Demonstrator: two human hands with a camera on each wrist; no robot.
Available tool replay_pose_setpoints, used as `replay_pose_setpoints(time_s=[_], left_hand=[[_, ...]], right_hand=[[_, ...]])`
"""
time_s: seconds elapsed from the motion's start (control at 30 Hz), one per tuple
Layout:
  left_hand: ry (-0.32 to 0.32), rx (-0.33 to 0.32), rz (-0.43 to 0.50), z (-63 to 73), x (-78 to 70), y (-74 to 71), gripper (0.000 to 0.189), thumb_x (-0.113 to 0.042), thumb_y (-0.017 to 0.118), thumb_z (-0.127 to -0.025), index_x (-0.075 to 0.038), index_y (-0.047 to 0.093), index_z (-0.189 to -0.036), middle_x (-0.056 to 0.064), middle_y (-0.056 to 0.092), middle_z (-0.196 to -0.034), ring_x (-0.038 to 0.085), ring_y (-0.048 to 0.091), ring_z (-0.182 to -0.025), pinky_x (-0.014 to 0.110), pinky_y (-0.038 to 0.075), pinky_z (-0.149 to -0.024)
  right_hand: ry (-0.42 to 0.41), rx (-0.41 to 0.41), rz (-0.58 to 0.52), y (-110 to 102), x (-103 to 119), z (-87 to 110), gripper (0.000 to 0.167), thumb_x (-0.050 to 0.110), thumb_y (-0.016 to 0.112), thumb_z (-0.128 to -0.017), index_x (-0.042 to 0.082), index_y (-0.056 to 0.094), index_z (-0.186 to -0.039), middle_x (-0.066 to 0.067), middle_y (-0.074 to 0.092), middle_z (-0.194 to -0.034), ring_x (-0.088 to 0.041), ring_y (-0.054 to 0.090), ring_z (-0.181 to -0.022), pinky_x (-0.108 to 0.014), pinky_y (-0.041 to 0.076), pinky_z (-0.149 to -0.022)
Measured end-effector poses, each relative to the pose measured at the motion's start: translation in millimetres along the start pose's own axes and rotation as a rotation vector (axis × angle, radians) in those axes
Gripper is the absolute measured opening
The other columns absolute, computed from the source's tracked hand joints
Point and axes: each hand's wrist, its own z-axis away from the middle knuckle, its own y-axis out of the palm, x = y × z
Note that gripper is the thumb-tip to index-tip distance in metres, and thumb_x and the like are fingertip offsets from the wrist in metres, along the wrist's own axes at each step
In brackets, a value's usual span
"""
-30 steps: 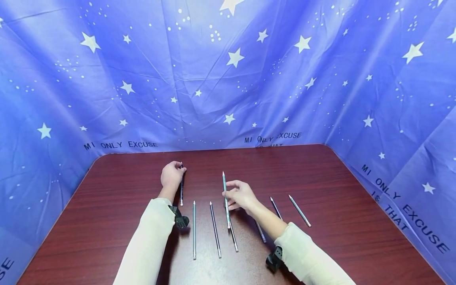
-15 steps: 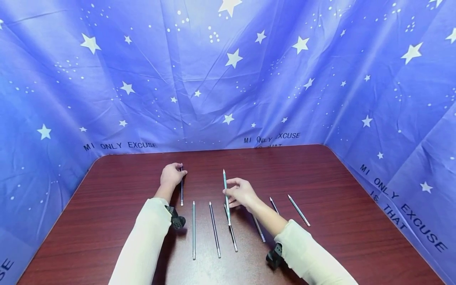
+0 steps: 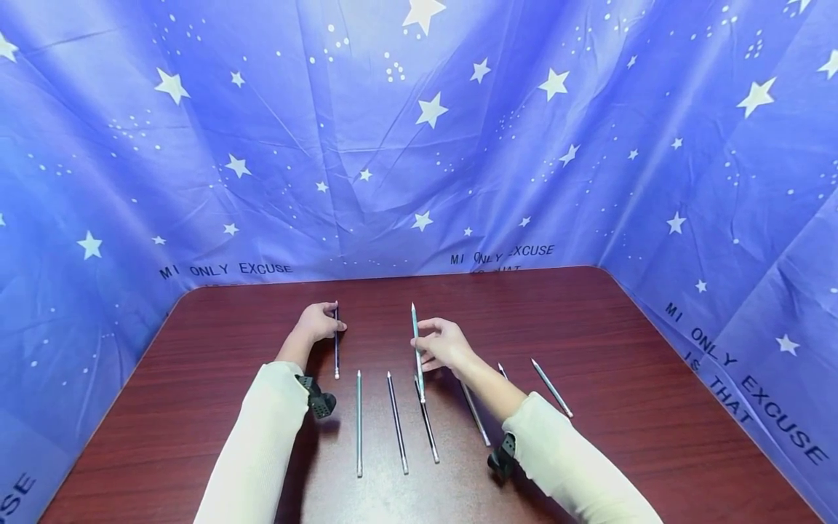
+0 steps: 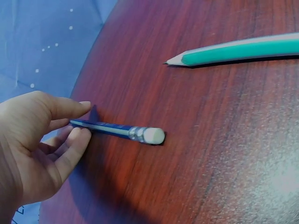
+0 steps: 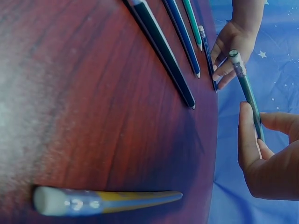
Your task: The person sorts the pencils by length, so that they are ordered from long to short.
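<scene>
My left hand (image 3: 317, 324) is at a dark blue pencil (image 3: 337, 356) lying on the table. In the left wrist view the fingers sit at one side of that pencil (image 4: 110, 128), and the thumb stands off on the other with a gap. Its white eraser end points toward me. My right hand (image 3: 445, 346) pinches a green pencil (image 3: 414, 320), raised over the table with the tip pointing away. The right wrist view shows this pencil's eraser end (image 5: 237, 63) sticking up above the thumb and fingers.
Between my arms lie a green pencil (image 3: 359, 422), a dark blue one (image 3: 396, 422) and a dark one (image 3: 428, 429). A yellow-and-blue pencil (image 5: 140, 201) lies under my right forearm. Another pencil (image 3: 552, 388) lies farther right. A starry blue curtain (image 3: 366, 145) surrounds the brown table (image 3: 655, 437).
My right hand has moved slightly away from me with the green pencil. My left hand has drawn back a little, its thumb spreading, while the dark blue pencil stays in place.
</scene>
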Motion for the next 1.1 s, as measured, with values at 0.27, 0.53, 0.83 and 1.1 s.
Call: replay_pose_setpoints(time_s=[0.27,0.53,0.83,1.1], left_hand=[[0.098,0.047,0.124,-118.8,119.2,26.4,0.082,-0.005,0.082,-0.064,-0.011,0.046,-0.138,0.022,0.053,-0.116,0.020,0.064,-0.073,0.031,0.058,-0.063],[0.046,0.049,0.069,-53.1,58.0,11.0,0.073,0.005,0.072,-0.073,0.002,0.040,-0.139,0.029,0.049,-0.122,0.029,0.065,-0.084,0.037,0.058,-0.074],[0.112,0.032,0.078,-127.0,128.8,27.6,0.078,-0.007,0.081,-0.067,-0.009,0.046,-0.137,0.021,0.055,-0.113,0.023,0.064,-0.076,0.031,0.058,-0.064],[0.098,0.027,0.103,-234.5,228.5,53.0,0.096,-0.026,0.092,-0.051,-0.025,0.048,-0.136,0.014,0.054,-0.116,0.021,0.064,-0.078,0.030,0.057,-0.059]], right_hand=[[0.007,0.011,0.004,2.0,4.9,-8.5,0.042,0.001,0.063,-0.083,-0.001,0.052,-0.124,-0.026,0.065,-0.099,-0.012,0.055,-0.051,-0.031,0.058,-0.054],[0.007,0.014,0.003,8.1,13.5,-14.9,0.043,0.002,0.063,-0.084,0.001,0.052,-0.125,-0.026,0.065,-0.102,-0.012,0.055,-0.051,-0.031,0.058,-0.054],[-0.014,0.024,-0.003,13.1,16.1,-25.0,0.042,0.003,0.064,-0.084,0.001,0.053,-0.124,-0.021,0.066,-0.090,-0.012,0.057,-0.052,-0.032,0.059,-0.057],[-0.019,0.039,-0.002,18.9,17.4,-30.8,0.042,0.004,0.065,-0.085,0.001,0.053,-0.125,-0.005,0.063,-0.073,-0.012,0.057,-0.052,-0.035,0.059,-0.059]])
